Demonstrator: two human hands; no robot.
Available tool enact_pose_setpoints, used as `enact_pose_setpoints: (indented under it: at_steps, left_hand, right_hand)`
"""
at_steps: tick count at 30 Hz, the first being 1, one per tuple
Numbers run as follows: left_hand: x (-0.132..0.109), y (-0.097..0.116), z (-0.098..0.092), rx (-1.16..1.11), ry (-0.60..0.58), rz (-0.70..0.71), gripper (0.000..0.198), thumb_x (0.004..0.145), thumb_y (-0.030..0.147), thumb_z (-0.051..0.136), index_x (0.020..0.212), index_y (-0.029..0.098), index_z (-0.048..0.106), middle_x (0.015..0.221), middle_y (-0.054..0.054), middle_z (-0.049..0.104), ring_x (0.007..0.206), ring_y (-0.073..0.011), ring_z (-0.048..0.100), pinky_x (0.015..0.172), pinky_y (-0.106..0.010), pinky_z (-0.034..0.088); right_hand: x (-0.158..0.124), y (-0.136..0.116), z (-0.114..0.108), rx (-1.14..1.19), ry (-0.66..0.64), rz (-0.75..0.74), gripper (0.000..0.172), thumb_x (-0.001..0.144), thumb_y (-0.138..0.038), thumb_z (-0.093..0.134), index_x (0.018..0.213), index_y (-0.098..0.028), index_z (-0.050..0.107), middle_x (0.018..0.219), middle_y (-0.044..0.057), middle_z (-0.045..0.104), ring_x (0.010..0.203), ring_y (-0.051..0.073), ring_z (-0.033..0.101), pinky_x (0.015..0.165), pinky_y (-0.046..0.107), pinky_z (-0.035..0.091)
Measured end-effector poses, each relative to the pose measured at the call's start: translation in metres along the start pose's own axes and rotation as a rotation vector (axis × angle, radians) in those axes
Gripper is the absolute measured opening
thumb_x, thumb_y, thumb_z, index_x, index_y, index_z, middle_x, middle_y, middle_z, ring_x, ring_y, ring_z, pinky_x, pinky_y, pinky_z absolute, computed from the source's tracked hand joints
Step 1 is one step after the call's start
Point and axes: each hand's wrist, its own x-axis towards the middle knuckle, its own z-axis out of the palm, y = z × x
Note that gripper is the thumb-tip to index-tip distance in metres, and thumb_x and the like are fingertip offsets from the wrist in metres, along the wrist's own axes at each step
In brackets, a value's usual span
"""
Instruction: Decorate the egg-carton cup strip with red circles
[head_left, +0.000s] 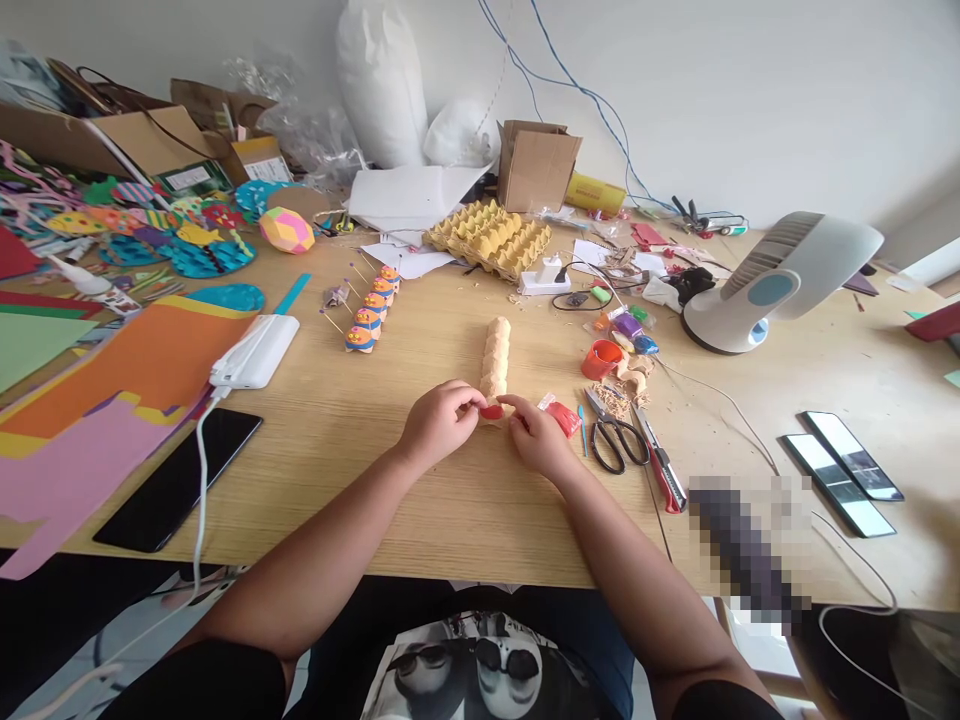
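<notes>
A pale strip of egg carton (496, 355), with a row of bumps, lies lengthwise on the table before me. At its near end is a small patch of red modelling clay (492, 411). My left hand (442, 422) pinches at the left edge of that clay, fingertips pressed together. From the right, my right hand (534, 432) has its fingers curled and its index fingertip against the clay's other edge. Beside the right hand lie a packet of red clay (562, 416) and a small blue tool (583, 430). My fingers partly cover the near end of the strip.
Scissors (619, 440) and a red utility knife (664, 470) lie to the right, near a red cup (602, 360). A decorated caterpillar (371, 312) stands left of the strip. A white fan (772, 285), yellow egg trays (491, 240) and a power bank (259, 352) are farther out.
</notes>
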Motion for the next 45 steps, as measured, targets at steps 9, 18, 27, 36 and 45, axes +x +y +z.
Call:
enact_pose_setpoints:
  at_steps: [9,18,27,36,45]
  left_hand:
    - [0.000,-0.002,0.003,-0.012,-0.003,-0.020,0.020,0.089,0.016,0.056,0.092,0.022,0.075,0.094,-0.004,0.074,0.078,-0.0167,0.065,0.066,-0.028,0.047]
    - [0.000,-0.002,0.003,0.001,0.007,0.004,0.024,0.090,0.016,0.054,0.095,0.023,0.077,0.096,-0.004,0.075,0.070,-0.0145,0.062,0.064,-0.028,0.046]
    - [-0.001,-0.013,0.006,0.020,0.007,-0.099,0.034,0.088,0.031,0.068,0.121,0.024,0.070,0.106,-0.007,0.075,0.088,-0.0217,0.069,0.079,-0.034,0.054]
    - [-0.004,-0.013,0.012,0.016,-0.095,0.044,0.048,0.081,0.026,0.077,0.127,0.025,0.062,0.122,-0.009,0.070,0.116,-0.0285,0.066,0.097,-0.042,0.053]
    - [-0.002,-0.007,0.010,0.040,-0.049,0.074,0.034,0.085,0.025,0.074,0.118,0.023,0.069,0.117,-0.007,0.072,0.112,-0.0258,0.067,0.098,-0.039,0.053]
  right_hand:
    - [-0.001,-0.001,0.000,-0.021,0.004,0.001,0.044,0.092,-0.017,0.050,0.132,-0.026,0.066,0.088,0.002,0.073,0.079,0.021,0.064,0.078,0.032,0.047]
    - [0.000,0.000,0.000,-0.054,-0.009,0.000,0.044,0.094,-0.018,0.048,0.133,-0.024,0.065,0.087,0.002,0.072,0.080,0.021,0.065,0.077,0.032,0.047]
    - [0.001,0.003,0.001,0.030,0.020,0.015,0.040,0.095,-0.018,0.048,0.129,-0.027,0.068,0.106,0.005,0.078,0.098,0.024,0.070,0.089,0.036,0.050]
    - [0.002,-0.003,-0.001,-0.104,0.058,0.053,0.033,0.097,-0.025,0.050,0.125,-0.022,0.067,0.101,0.009,0.074,0.094,0.025,0.068,0.084,0.036,0.048]
    - [0.003,-0.008,-0.005,0.098,0.151,0.199,0.014,0.092,-0.037,0.060,0.089,-0.024,0.063,0.069,-0.001,0.059,0.065,0.018,0.053,0.063,0.031,0.036]
